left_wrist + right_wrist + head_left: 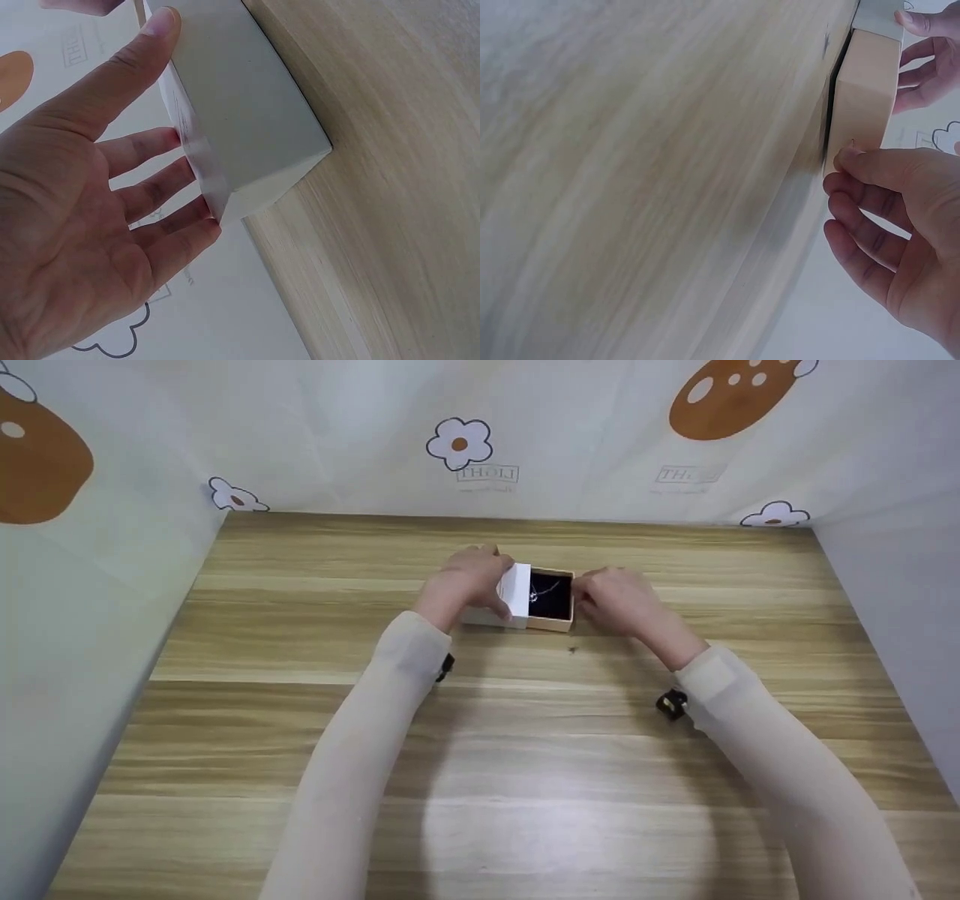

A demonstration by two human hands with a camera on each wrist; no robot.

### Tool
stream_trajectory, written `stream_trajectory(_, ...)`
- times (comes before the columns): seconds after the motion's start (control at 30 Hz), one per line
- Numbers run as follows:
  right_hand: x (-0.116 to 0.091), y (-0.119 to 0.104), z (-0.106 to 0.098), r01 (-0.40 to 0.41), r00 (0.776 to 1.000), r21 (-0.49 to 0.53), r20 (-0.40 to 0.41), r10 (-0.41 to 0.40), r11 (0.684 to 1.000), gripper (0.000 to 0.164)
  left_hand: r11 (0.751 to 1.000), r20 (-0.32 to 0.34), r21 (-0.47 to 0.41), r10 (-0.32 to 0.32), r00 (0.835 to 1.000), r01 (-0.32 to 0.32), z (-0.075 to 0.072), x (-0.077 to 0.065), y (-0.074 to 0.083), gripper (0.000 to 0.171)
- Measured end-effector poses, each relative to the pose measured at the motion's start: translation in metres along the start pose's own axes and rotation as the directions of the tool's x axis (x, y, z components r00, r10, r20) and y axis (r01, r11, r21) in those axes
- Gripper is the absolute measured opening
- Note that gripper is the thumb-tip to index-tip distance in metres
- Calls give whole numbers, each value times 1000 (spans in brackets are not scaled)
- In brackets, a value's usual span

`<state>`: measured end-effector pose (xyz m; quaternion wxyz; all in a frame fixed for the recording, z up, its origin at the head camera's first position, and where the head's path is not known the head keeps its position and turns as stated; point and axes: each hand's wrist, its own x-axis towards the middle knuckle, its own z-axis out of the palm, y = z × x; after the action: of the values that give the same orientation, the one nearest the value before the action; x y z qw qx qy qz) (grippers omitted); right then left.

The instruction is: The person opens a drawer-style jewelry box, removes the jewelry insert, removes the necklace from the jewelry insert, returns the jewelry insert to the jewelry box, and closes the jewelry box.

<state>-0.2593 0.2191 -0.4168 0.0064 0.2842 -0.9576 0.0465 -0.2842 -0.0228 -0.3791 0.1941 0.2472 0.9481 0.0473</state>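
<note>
A small jewelry box lies on the wooden table, its tan inner tray [551,625] partly out of the right end of a white sleeve [516,592]. On the black insert [553,604] in the tray lies a thin silver necklace [534,597]. My left hand [466,579] holds the sleeve, thumb [161,30] at the near edge and fingertips along its top in the left wrist view. With thumb and bent fingers, my right hand [619,598] pinches the tray's outer end. In the right wrist view the tray's tan side [866,97] shows between both hands.
The wood-grain table [525,780] spreads around the box. Behind it and at both sides hang pale sheets [360,442] with flower and orange prints. A tiny dark speck [573,649] lies just in front of the tray. Dark wrist devices [672,704] sit at both cuffs.
</note>
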Motion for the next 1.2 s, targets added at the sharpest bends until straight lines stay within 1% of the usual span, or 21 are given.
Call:
stream_trajectory(0.27,-4,3,2,12,999,23,-36,-11,1000,9,1000,15,-25,-11,1000,12,1,-1,0,84)
stream_trajectory(0.47,-5,4,3,8,999,25,-33,-7,1000,7,999,25,-28,-22,999,23,1,-1,1,84)
stream_trajectory(0.7,-6,4,-1,-1,1000,26,-25,1,1000,8,997,20,-68,-31,999,32,0,0,1,83)
stream_trajectory(0.93,-6,6,-1,-2,1000,9,-28,3,1000,9,998,12,-51,-20,1000,20,0,0,0,84)
stream_trajectory(1.03,-7,7,-1,-7,1000,10,-28,8,1000,9,998,14,-58,-23,1000,24,-1,-1,0,85)
stream_trajectory(1.2,-8,7,-1,-7,999,13,-36,8,1000,10,999,10,-30,-12,1000,12,-1,-2,1,83)
